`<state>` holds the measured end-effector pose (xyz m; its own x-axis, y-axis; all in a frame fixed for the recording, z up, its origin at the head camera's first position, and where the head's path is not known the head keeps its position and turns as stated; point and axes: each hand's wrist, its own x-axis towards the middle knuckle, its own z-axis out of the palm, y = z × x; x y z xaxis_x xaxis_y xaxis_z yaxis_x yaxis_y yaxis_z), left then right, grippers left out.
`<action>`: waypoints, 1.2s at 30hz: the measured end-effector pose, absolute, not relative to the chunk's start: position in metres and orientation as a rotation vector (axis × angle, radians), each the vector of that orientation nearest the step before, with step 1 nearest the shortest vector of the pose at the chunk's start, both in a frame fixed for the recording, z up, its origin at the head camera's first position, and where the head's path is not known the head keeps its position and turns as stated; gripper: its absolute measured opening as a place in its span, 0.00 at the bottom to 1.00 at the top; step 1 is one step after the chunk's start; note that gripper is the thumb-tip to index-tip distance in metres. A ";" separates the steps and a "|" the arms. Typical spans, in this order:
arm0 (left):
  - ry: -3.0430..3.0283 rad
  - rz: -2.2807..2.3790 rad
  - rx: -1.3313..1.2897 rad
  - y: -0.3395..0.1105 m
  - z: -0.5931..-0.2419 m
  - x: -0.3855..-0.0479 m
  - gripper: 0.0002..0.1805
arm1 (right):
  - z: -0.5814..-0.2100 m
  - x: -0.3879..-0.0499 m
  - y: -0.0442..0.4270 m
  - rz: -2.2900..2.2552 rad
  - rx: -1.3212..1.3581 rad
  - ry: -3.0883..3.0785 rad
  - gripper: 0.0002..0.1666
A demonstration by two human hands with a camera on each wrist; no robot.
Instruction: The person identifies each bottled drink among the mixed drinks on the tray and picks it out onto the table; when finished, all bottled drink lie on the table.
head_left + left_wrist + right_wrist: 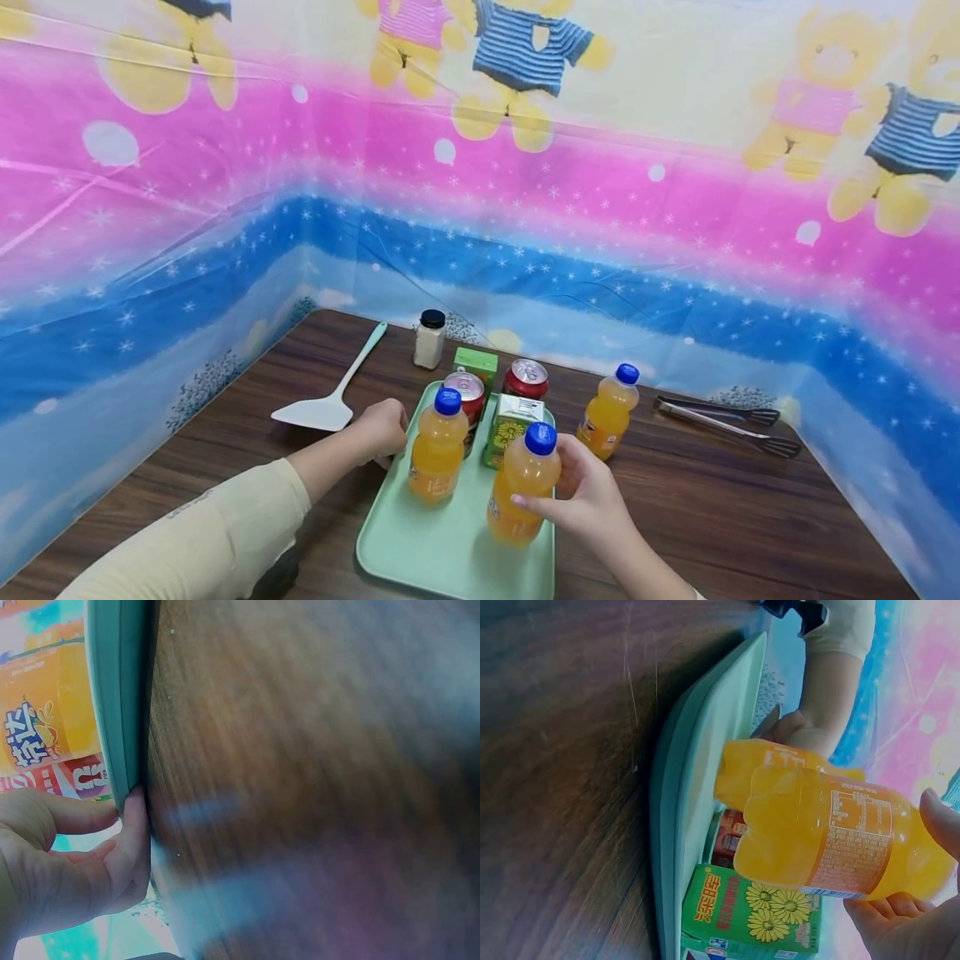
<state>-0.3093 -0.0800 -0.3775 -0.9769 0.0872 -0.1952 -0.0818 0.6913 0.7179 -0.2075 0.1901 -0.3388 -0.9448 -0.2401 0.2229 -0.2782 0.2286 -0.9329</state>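
My right hand [592, 493] grips an orange soda bottle [522, 492] with a blue cap, over the near right part of a light green tray [420, 550]. In the right wrist view this bottle [832, 832] hangs a little off the tray surface. My left hand [381, 429] pinches the tray's left rim between thumb and fingers, plainly seen in the left wrist view at the rim [120, 712]. A second orange soda bottle [437, 450] stands on the tray near that hand. Behind it are a red can [467, 396] and a green drink carton [517, 417].
At the tray's far end are another green carton [476, 363] and red can [527, 379]. A third orange soda bottle [609, 412] stands right of the tray. Metal tongs [731, 423] lie far right, a pale spatula [322, 408] left, and a black-lidded jar [430, 340] at the back.
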 end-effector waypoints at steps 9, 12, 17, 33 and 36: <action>2.680 1.172 0.000 -0.081 -0.380 -0.311 0.08 | -0.335 -0.191 0.200 1.833 0.521 -2.485 0.37; 2.672 1.184 -0.001 -0.081 -0.380 -0.311 0.08 | -0.334 -0.185 0.203 1.820 0.452 -2.520 0.38; 2.666 1.188 -0.014 -0.079 -0.381 -0.313 0.08 | -0.334 -0.177 0.212 1.808 0.313 -2.529 0.38; 2.666 1.164 -0.014 -0.080 -0.380 -0.314 0.09 | -0.344 -0.177 0.254 1.677 0.023 -2.484 0.36; 2.667 1.158 -0.019 -0.080 -0.381 -0.314 0.09 | -0.345 -0.178 0.260 1.620 0.047 -2.484 0.36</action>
<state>-0.3144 -0.0804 -0.3807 -0.9727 0.0806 -0.2178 -0.1042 0.6868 0.7194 -0.1782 0.2595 -0.3448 -0.9842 0.0692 0.1631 -0.1213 0.4072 -0.9052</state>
